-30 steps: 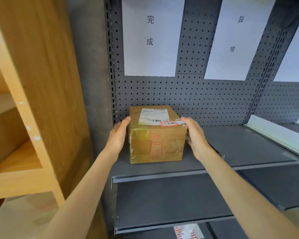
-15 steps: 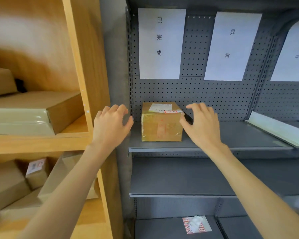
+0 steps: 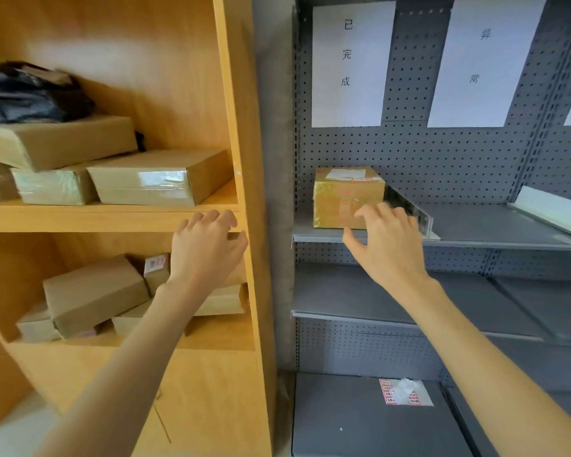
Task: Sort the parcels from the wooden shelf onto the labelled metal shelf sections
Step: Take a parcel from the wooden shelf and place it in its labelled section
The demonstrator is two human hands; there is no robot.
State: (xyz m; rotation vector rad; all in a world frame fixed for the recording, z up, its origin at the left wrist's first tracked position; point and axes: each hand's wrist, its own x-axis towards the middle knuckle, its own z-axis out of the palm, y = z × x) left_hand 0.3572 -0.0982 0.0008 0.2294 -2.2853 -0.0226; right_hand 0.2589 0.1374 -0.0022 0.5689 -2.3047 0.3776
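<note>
parcel on metal shelf | hands: left, right apart, empty, loose, nearer camera

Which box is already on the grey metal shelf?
The taped brown box with the white label on top, under the 已完成 sign. It sits alone on the grey metal shelf; all the other boxes are stacked in the wooden shelf.

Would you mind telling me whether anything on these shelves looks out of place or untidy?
The parcels on the wooden shelf are heaped askew, and a crumpled black bag lies atop them. A sticker sheet lies loose on the bottom metal shelf.
</note>
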